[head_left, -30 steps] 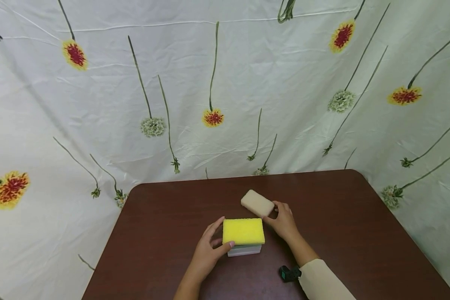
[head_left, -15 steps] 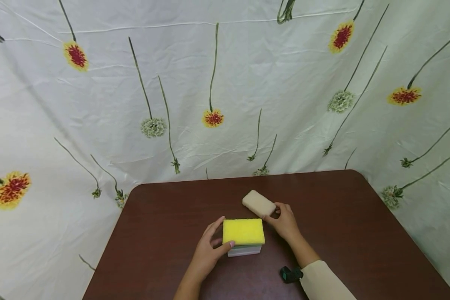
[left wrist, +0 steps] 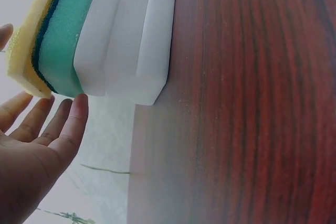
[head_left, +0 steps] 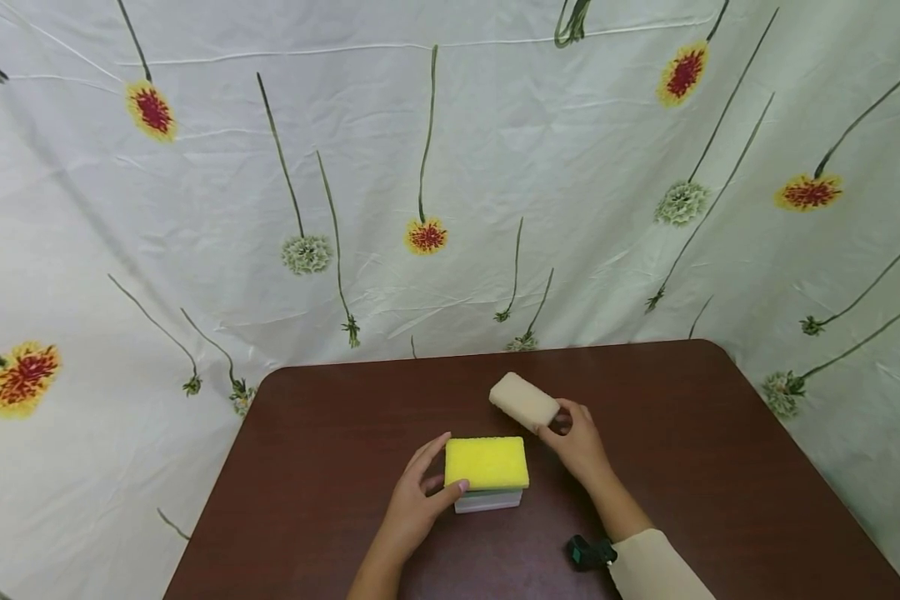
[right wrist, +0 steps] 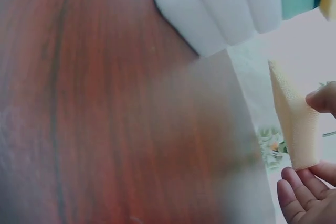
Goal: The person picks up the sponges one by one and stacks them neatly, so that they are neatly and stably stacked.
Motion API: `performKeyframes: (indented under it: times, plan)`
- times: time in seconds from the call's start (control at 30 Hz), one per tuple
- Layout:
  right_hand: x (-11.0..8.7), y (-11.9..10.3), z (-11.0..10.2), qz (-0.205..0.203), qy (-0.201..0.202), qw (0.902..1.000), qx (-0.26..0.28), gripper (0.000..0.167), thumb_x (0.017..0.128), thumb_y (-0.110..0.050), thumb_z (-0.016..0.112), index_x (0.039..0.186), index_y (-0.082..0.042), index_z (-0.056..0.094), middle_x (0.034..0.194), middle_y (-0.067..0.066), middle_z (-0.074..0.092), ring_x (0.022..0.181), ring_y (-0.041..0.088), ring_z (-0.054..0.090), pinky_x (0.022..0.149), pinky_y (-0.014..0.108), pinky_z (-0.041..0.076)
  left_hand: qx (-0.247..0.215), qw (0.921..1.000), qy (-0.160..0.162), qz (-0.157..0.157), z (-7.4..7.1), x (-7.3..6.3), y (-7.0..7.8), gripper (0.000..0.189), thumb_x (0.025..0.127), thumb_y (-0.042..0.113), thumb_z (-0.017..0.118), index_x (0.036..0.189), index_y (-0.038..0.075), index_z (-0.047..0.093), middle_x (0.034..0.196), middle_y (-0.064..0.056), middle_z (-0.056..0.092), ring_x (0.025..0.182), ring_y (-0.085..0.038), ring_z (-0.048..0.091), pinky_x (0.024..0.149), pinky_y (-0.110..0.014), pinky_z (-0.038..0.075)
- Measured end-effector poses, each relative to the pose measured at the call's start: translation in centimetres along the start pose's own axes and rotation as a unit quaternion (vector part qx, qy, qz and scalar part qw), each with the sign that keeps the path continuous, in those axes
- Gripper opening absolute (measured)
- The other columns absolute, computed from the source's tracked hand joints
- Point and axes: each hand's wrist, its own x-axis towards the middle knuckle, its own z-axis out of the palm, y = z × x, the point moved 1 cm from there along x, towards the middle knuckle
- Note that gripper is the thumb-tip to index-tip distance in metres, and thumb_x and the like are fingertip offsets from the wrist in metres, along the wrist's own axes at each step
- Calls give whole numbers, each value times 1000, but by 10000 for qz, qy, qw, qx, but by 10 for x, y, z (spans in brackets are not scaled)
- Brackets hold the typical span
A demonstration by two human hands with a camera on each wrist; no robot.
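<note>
A stack of sponges stands on the table. On top is a yellow sponge (head_left: 487, 462) with a dark layer beneath it, over a green sponge (left wrist: 68, 32) and white foam blocks (head_left: 488, 501). My left hand (head_left: 412, 500) is at the stack's left end, fingers extended, their tips touching the end of the yellow and green sponges, thumb by the front corner. Behind the stack and to its right, my right hand (head_left: 579, 442) pinches a cream sponge (head_left: 523, 401) by its near right end. In the right wrist view the cream sponge (right wrist: 296, 119) is off the table, thumb against one face.
The dark reddish-brown table (head_left: 330, 467) has rounded far corners. A white flowered cloth (head_left: 375, 192) hangs behind it. A small black device (head_left: 588, 552) is on the right wrist by the light sleeve (head_left: 660, 567).
My right hand has moved a little to the right and away from me, carrying the cream sponge farther from the stack. The left hand and the stack have stayed put.
</note>
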Motion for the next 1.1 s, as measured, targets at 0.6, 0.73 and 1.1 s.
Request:
performKeyframes:
  times: [0.6,0.73,1.1]
  plan:
    - [-18,-25,-17,-449,166,9976,498,64,86,-26,81,141,-10,52,130,11,54,109,27,61,85,24,53,-34,10000,24,41,0,-1,2,71,86,25,82,148,33,49,160,-5,37,113,-34,65,80,-27,57]
    - [-21,-31,-19,-560,195,9963,627,62,85,-23,82,138,-7,53,129,11,54,109,26,61,88,21,53,-28,10000,21,28,0,0,1,71,86,26,81,148,33,48,161,-5,36,113,-33,65,81,-28,58]
    - [-31,-47,-24,-1060,225,9901,894,58,83,-11,82,134,-2,56,122,12,56,107,23,60,90,16,52,21,10000,4,-31,0,1,0,72,86,30,81,149,35,47,160,-4,36,114,-34,65,82,-30,58]
